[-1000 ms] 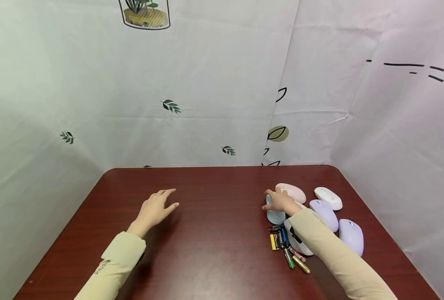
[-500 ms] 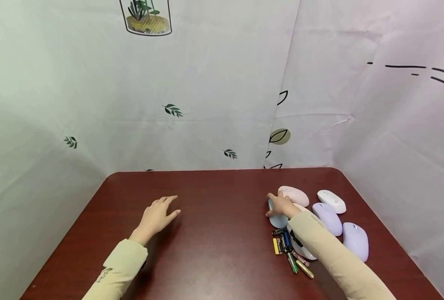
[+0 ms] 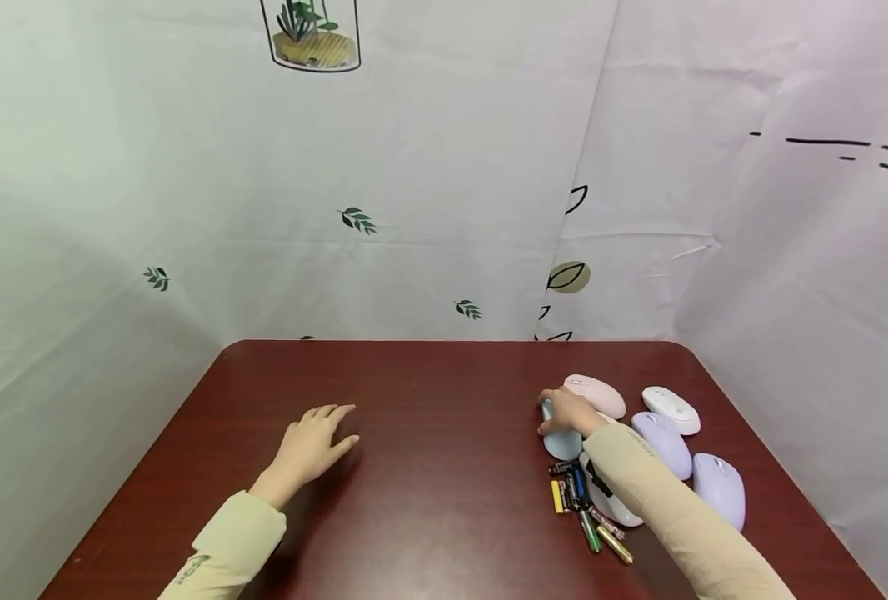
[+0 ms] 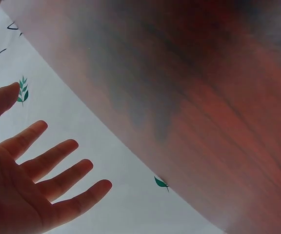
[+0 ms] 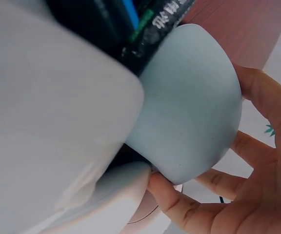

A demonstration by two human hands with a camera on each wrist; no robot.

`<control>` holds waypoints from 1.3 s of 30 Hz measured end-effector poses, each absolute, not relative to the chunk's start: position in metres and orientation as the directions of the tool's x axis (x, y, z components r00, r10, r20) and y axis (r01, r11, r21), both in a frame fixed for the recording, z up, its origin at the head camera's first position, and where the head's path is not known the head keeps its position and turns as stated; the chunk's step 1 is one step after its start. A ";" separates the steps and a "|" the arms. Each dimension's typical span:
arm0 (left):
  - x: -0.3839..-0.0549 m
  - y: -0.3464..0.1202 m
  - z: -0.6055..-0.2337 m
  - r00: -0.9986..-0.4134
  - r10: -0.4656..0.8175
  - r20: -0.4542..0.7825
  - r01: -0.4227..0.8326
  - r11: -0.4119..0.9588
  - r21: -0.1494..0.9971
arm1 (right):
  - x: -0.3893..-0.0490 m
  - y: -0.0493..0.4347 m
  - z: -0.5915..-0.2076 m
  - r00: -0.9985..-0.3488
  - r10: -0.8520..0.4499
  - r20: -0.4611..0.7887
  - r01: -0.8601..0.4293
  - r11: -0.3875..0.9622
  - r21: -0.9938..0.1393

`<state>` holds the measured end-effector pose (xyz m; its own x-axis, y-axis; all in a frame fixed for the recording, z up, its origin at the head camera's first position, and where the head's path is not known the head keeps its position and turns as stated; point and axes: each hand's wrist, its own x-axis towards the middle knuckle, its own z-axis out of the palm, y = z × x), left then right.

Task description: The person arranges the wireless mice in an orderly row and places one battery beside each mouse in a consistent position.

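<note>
My right hand [image 3: 570, 412] grips a light blue computer mouse [image 3: 563, 445] at the right of the table. In the right wrist view, the thumb and fingertips press against the edges of the blue mouse [image 5: 194, 102], with the palm off its surface. A pink mouse [image 3: 596, 394] lies just behind that hand. Several batteries [image 3: 573, 492] lie in a heap in front of the blue mouse, beside a pale mouse [image 3: 618, 507] partly covered by the sleeve. Over the left part of the table, my left hand [image 3: 307, 446] is held with fingers spread, holding nothing.
Farther right stand a white mouse [image 3: 671, 410] and two lilac mice, one [image 3: 663, 444] behind the other [image 3: 720, 492]. The dark red table [image 3: 429, 500] ends at a pale printed cloth [image 3: 414, 167] behind and on both sides.
The right fingers have drawn in around the blue mouse, which sits in about the same place among the others. My left hand has barely moved. The head view has shifted slightly.
</note>
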<state>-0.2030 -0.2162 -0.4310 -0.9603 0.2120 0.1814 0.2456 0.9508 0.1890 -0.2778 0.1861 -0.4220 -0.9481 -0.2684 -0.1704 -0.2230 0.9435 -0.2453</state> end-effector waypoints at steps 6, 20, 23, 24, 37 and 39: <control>-0.195 -0.220 -0.429 -0.958 0.203 0.201 0.241 0.952 0.188 | -0.277 0.184 -0.416 -0.946 -0.293 -0.137 -0.243 0.923 -0.297; -0.175 -0.219 -0.424 -0.953 0.208 0.220 0.255 0.944 0.208 | -0.282 0.123 -0.408 -0.934 -0.335 -0.120 -0.263 0.877 -0.402; -0.171 -0.219 -0.424 -0.954 0.207 0.216 0.252 0.944 0.211 | -0.286 0.094 -0.405 -0.919 -0.367 -0.142 -0.282 0.867 -0.411; -0.169 -0.219 -0.423 -0.955 0.202 0.217 0.249 0.945 0.214 | -0.286 0.084 -0.403 -0.913 -0.378 -0.153 -0.287 0.863 -0.416; -0.155 -0.207 -0.404 -0.944 0.209 0.257 0.266 0.941 0.210 | -0.294 -0.021 -0.392 -0.895 -0.433 -0.104 -0.329 0.800 -0.501; -0.153 -0.205 -0.401 -0.940 0.213 0.267 0.271 0.941 0.203 | -0.295 -0.035 -0.393 -0.913 -0.398 -0.090 -0.310 0.821 -0.480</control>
<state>-0.1534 -0.2047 -0.4010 -0.9399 0.2132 0.2667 0.2712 0.9408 0.2034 -0.2954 -0.0354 -0.3930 -0.9131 -0.3975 -0.0905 -0.3099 0.8209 -0.4797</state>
